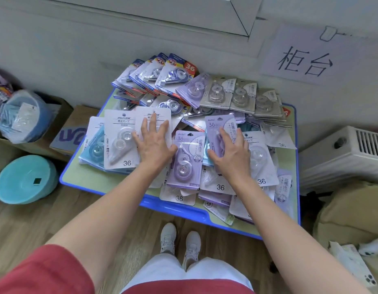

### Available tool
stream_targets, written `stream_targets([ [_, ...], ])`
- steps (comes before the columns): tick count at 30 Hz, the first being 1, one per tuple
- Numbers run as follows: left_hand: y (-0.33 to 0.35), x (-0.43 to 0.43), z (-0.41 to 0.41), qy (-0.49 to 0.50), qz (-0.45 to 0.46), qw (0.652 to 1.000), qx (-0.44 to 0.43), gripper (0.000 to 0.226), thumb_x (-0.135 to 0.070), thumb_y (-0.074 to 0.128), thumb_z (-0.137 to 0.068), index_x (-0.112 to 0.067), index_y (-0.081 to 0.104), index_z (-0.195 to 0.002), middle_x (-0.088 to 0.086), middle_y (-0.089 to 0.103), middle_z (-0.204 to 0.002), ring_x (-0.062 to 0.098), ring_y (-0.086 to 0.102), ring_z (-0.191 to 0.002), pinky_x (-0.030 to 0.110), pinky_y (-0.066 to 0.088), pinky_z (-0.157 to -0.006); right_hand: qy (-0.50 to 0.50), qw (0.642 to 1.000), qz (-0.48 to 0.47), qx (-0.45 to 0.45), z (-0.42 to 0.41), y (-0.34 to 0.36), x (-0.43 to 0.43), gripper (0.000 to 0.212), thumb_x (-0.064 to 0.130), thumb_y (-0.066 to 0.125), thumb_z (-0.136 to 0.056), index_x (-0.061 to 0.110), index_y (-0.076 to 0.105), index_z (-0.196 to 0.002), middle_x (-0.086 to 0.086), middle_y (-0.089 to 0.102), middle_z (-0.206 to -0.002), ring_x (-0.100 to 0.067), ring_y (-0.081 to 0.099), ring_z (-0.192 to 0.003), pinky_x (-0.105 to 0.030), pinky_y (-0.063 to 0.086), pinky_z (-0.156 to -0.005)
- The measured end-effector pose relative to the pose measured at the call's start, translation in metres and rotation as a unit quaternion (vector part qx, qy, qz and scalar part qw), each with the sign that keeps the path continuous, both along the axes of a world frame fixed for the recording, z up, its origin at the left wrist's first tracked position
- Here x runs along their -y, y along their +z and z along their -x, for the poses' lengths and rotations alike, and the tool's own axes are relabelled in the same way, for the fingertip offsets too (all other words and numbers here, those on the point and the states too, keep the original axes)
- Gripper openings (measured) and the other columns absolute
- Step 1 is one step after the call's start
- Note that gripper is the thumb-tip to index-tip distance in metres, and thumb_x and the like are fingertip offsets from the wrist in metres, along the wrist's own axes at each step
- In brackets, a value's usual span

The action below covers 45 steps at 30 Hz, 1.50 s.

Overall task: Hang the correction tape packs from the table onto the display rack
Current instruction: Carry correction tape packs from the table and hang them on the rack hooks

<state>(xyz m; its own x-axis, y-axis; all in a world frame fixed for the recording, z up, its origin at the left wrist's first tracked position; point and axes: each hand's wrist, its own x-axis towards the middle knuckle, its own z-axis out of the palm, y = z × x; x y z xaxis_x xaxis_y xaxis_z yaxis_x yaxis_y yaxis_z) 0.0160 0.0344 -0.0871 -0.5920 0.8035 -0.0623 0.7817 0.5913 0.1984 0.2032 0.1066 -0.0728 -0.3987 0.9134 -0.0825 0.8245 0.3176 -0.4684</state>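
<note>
Several correction tape packs lie heaped on a small blue-rimmed table [130, 200]. My left hand [154, 143] rests flat, fingers spread, on a white pack [151, 116] at the left of the heap, next to another white pack [119, 141]. My right hand [230, 151] lies on a tilted purple pack [219, 128]; its thumb side is at the pack's left edge, and whether it grips is unclear. Another purple pack [184, 160] lies between my hands. Blue and red packs [173, 75] and grey packs [241, 96] are stacked at the back. No display rack is in view.
A teal basin [24, 179] sits on the floor at the left, beside cardboard boxes [73, 132] and a blue bag of goods [22, 115]. A white radiator [343, 153] and a beige cushion [351, 211] stand at the right. A paper sign [306, 60] hangs on the wall.
</note>
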Motion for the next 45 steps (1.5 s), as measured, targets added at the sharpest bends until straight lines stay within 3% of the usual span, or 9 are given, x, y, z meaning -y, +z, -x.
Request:
stream_targets([
  [5,0.012,0.004,-0.001,-0.014,-0.073,0.997,0.03,0.067,-0.042,0.061,-0.085,-0.029,0.034,-0.144,0.0,0.011,-0.159,0.021,0.003,-0.146,0.058,0.006,-0.112,-0.02,1.0,-0.017,-0.01,0.004,0.008,-0.001,0.068,0.043,0.058,-0.087,0.03,0.029,-0.148,-0.017,0.014,-0.156,-0.034,0.02,-0.139,-0.049,0.026,-0.107],
  [14,0.02,0.017,-0.004,-0.085,-0.075,0.993,0.046,0.069,-0.043,0.06,-0.085,-0.031,0.031,-0.146,-0.001,0.012,-0.159,0.019,0.003,-0.146,0.052,0.005,-0.114,-0.057,0.998,-0.025,-0.023,0.013,0.017,0.025,0.065,0.04,0.059,-0.086,0.029,0.034,-0.145,-0.013,0.014,-0.157,-0.033,0.018,-0.14,-0.049,0.025,-0.108],
  [22,0.02,0.044,-0.007,-0.227,-0.065,0.968,0.079,0.067,-0.043,0.058,-0.086,-0.032,0.03,-0.146,-0.001,0.01,-0.159,0.019,0.001,-0.146,0.05,0.0,-0.115,-0.196,0.979,-0.05,-0.023,-0.005,0.013,0.101,0.063,0.041,0.061,-0.086,0.027,0.037,-0.143,-0.011,0.017,-0.156,-0.034,0.019,-0.14,-0.049,0.023,-0.11],
  [27,0.02,0.085,-0.015,-0.341,-0.063,0.936,0.062,0.066,-0.045,0.057,-0.085,-0.032,0.032,-0.144,0.0,0.012,-0.159,0.022,0.006,-0.146,0.053,0.01,-0.114,-0.305,0.95,-0.067,-0.025,-0.01,0.005,0.184,0.059,0.038,0.064,-0.085,0.023,0.044,-0.139,-0.012,0.023,-0.154,-0.034,0.028,-0.135,-0.044,0.027,-0.105],
  [34,0.012,0.155,-0.057,-0.474,-0.056,0.874,0.092,0.063,-0.037,0.06,-0.083,-0.031,0.036,-0.141,0.001,0.016,-0.157,0.025,0.008,-0.145,0.052,0.012,-0.112,-0.443,0.896,-0.04,-0.001,-0.035,-0.002,0.307,0.058,0.037,0.065,-0.084,0.024,0.044,-0.137,-0.008,0.024,-0.152,-0.032,0.029,-0.132,-0.041,0.029,-0.099],
  [45,0.005,0.317,-0.16,-0.655,-0.034,0.751,0.081,0.067,-0.037,0.061,-0.081,-0.028,0.036,-0.142,0.001,0.017,-0.157,0.025,0.013,-0.144,0.053,0.018,-0.11,-0.628,0.778,-0.009,0.014,-0.082,-0.002,0.538,0.06,0.038,0.064,-0.083,0.025,0.044,-0.137,-0.005,0.025,-0.151,-0.03,0.034,-0.127,-0.038,0.03,-0.102],
])
